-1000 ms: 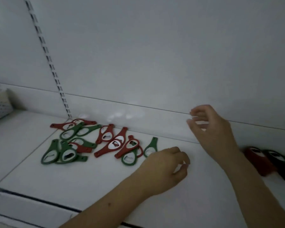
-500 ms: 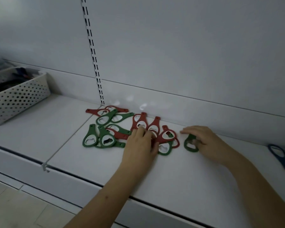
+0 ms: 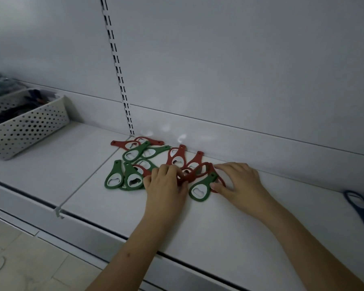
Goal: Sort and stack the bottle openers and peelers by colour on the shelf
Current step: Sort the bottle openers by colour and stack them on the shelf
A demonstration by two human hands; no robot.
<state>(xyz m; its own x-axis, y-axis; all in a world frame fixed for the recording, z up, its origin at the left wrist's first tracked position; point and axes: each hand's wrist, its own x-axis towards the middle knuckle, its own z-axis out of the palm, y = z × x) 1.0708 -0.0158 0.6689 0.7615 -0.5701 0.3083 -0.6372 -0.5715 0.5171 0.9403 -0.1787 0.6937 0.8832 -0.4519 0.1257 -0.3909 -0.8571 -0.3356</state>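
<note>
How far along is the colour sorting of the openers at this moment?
Done: nothing visibly sorted; red and green openers lie mixed in one pile on the shelf. In hand: the left hand and right hand both work at the pile's right end, beside a green opener. Left: separating both colours, stacking them, and the blue opener lying apart.

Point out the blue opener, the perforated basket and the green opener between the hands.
blue opener [image 3: 360, 208]: head view, on its loop rim.
perforated basket [image 3: 27, 131]: head view, front wall.
green opener [image 3: 200, 189]: head view, on its wide body.

Both hands, left and right, are bare, with bare forearms and no sleeves showing.
</note>
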